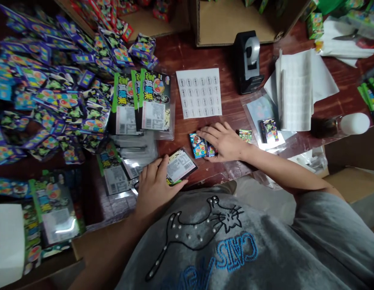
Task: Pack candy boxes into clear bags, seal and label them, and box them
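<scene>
Red-brown wood tops the table (174, 50). Near its front edge, the right hand (225, 141) grips candy boxes (198, 146); the left hand (155, 183), thumb wide, touches a candy packet (181, 166)

This looks like a packing workshop. Printed small boxes (61, 96) lie heaped left. A tape dispenser (248, 64) stands right.
</scene>
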Available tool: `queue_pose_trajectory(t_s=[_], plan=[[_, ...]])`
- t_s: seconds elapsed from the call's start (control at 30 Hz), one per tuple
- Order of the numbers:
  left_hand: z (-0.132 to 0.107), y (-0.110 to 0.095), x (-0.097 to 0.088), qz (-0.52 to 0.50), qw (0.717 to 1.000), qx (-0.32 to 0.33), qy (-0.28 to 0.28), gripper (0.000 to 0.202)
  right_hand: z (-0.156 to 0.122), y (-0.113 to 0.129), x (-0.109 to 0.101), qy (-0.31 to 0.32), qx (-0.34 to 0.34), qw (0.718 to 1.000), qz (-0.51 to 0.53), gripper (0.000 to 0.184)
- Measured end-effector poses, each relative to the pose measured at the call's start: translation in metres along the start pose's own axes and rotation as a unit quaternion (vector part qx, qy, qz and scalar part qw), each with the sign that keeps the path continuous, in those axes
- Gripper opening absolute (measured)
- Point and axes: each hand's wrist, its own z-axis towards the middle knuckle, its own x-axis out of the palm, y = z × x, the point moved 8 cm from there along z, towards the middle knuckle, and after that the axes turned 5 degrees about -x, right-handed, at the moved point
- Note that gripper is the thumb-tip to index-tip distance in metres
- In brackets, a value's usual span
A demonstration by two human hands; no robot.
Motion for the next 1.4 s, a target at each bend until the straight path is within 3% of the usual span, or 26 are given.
queue_pose_trajectory(t_s=[0.2,0.37,0.57,0.9,1.13,1.27,1.33,1.4], plan=[[0.004,-0.005,0.003,-0.018,0.998,0.059,0.007,0.093,-0.001,0.027,0.008,0.016,-0.130,0.990,0.053,0.077],[0.007,-0.005,0.006,-0.015,0.997,0.069,0.007,0.097,-0.002,0.016,-0.003,-0.027,-0.110,0.990,0.089,0.102],[0.007,-0.002,0.008,-0.008,0.998,0.070,0.002,0.099,-0.016,-0.002,-0.009,-0.031,-0.100,0.991,0.078,0.072],[0.009,0.002,0.010,-0.016,0.999,0.049,0.017,0.100,-0.016,-0.005,-0.014,-0.076,-0.097,0.984,0.128,0.075],[0.012,-0.010,0.017,-0.033,0.997,0.073,0.022,0.105,0.001,0.011,0.000,-0.007,-0.133,0.981,0.144,0.072],[0.015,-0.011,0.015,-0.030,0.998,0.049,0.007,0.102,0.006,0.011,0.005,-0.014,-0.121,0.980,0.156,0.089],[0.015,-0.010,0.016,-0.032,0.999,0.041,0.010,0.102,-0.002,0.007,0.002,-0.020,-0.111,0.979,0.171,0.107],[0.016,-0.009,0.017,-0.036,0.998,0.039,0.017,0.102,-0.011,-0.001,-0.003,-0.024,-0.091,0.980,0.174,0.113]])
